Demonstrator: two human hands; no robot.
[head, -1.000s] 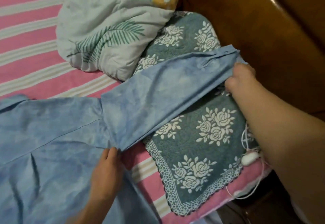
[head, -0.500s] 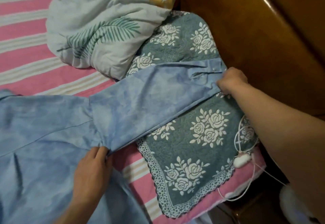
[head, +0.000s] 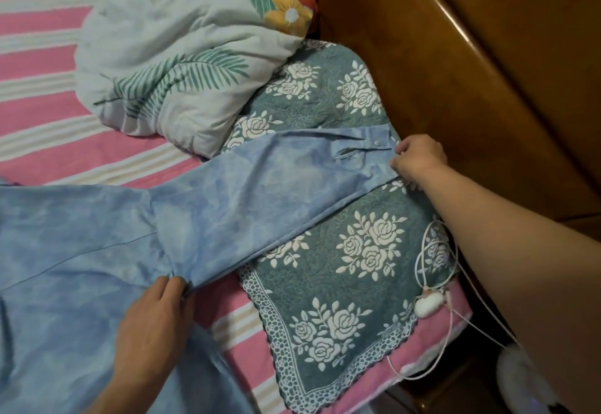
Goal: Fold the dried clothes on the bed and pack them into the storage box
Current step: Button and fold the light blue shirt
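A light blue mottled shirt (head: 81, 251) lies spread on the pink striped bed (head: 39, 114), its body at the lower left. One long sleeve (head: 260, 192) stretches flat to the right across a green rose-patterned pillow (head: 357, 277). My right hand (head: 418, 159) pinches the buttoned cuff at the sleeve's far end. My left hand (head: 153, 325) presses flat on the shirt at the armpit seam, fingers straight. No storage box is in view.
A white quilt with green leaf print (head: 169, 65) is bunched at the top. A wooden headboard (head: 471, 88) runs along the right. A white charger with its cable (head: 429, 306) lies on the pillow's right edge by the bed's side.
My right hand has lowered the cuff from a raised, bunched hold onto the pillow, and the sleeve now lies flat and straight. My left hand stays at the armpit.
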